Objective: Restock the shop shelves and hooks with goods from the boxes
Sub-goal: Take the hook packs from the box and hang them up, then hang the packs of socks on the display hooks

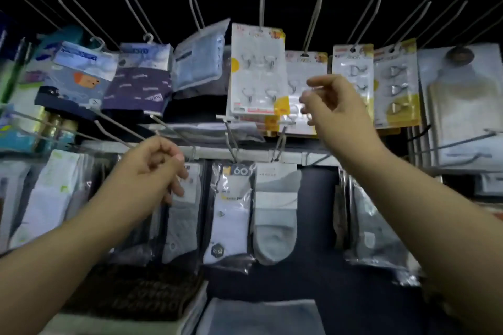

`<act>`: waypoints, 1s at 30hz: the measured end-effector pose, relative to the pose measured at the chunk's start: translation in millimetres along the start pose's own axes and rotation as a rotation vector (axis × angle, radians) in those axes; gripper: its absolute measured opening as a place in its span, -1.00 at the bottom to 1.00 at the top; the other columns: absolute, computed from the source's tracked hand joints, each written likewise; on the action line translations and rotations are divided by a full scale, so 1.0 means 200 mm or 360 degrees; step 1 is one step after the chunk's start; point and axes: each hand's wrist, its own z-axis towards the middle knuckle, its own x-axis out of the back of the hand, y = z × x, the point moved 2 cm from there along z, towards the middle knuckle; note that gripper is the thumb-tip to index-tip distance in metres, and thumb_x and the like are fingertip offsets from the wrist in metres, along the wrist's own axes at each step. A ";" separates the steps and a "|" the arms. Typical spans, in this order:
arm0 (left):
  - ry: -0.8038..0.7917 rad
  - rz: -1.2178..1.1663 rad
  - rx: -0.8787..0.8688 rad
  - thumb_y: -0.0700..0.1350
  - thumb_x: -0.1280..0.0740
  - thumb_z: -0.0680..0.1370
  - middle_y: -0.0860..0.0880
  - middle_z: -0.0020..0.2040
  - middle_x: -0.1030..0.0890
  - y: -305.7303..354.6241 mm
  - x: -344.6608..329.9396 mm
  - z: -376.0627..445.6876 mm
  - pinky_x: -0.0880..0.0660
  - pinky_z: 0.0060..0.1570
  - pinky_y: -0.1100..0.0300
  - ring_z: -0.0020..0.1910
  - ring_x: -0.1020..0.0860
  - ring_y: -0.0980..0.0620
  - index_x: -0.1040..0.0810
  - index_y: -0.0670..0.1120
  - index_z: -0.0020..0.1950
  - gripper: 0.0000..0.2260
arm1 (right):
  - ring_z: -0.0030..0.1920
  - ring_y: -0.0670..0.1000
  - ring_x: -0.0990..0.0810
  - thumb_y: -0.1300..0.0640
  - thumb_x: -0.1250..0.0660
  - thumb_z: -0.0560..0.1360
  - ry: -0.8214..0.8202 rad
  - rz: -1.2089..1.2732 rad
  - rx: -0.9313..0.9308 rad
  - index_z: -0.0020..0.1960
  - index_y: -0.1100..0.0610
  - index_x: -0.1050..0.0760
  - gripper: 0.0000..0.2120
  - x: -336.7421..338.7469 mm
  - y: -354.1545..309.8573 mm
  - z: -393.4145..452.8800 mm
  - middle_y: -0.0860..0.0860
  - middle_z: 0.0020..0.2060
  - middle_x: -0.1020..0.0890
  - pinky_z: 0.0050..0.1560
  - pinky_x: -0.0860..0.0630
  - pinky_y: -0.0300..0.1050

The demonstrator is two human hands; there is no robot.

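Hands (330, 99) (both loosely curled, holding nothing) hover before hook packs (257, 73).

You face a purple sock pack (137, 84) with pale lettering, white socks (231, 215), grey socks (275, 228), and white hook cards (258, 71) edged in yellow and orange
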 end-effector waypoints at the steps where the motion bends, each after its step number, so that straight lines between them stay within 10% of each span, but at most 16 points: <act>1: 0.0007 -0.0020 -0.0058 -0.23 -0.20 0.61 -0.01 -0.35 -0.60 0.00 -0.01 -0.03 -0.46 -0.45 0.16 -0.45 -0.53 0.08 -0.44 -0.10 -0.15 -0.85 | -0.04 -0.01 -0.60 0.07 -0.25 0.56 0.0007 0.0064 0.0026 0.06 -0.07 -0.43 -0.90 0.03 -0.02 -0.06 0.04 -0.04 -0.60 0.01 -0.56 -0.03; 9: -0.0241 -0.0336 -0.0027 -0.12 -0.22 0.54 0.06 -0.33 -0.63 -0.06 -0.27 -0.54 -0.50 -0.45 0.26 -0.43 -0.57 0.07 -0.45 0.03 -0.15 -0.91 | -0.23 -0.15 -0.57 0.23 -0.24 0.55 -0.0144 0.0123 -0.0227 0.03 0.10 -0.45 -0.91 0.23 0.08 -0.90 0.07 -0.23 -0.58 -0.17 -0.48 -0.34; 18: -0.0951 -0.0515 0.0816 -0.20 -0.22 0.60 0.06 -0.27 -0.60 -0.39 -0.86 -1.70 -0.52 -0.35 0.20 -0.37 -0.56 0.08 -0.45 0.04 -0.13 -0.83 | -0.20 -0.05 -0.57 -0.02 -0.35 0.49 0.0152 -0.0308 -0.1268 0.00 -0.06 -0.49 -0.89 0.69 0.22 -2.23 0.00 -0.25 -0.60 -0.13 -0.50 -0.26; 26: -0.1607 -0.0377 0.1428 -0.19 -0.23 0.60 -0.01 -0.25 -0.58 -0.48 -1.21 -2.57 -0.49 -0.33 0.19 -0.38 -0.54 0.09 -0.45 0.01 -0.12 -0.86 | -0.18 -0.20 -0.62 0.15 -0.31 0.54 0.0463 -0.0699 -0.2073 0.01 -0.08 -0.49 -0.87 1.21 0.07 -3.11 -0.07 -0.16 -0.63 -0.23 -0.48 -0.40; 30: -0.1837 -0.0256 0.1591 -0.20 -0.23 0.60 -0.03 -0.25 -0.59 -0.49 -1.35 -2.93 -0.47 -0.30 0.12 -0.43 -0.52 0.15 -0.44 0.00 -0.12 -0.86 | -0.21 -0.06 -0.61 0.12 -0.33 0.53 0.0598 -0.0877 -0.2367 -0.03 -0.13 -0.49 -0.86 1.47 -0.03 -3.50 -0.01 -0.25 -0.62 -0.17 -0.54 -0.15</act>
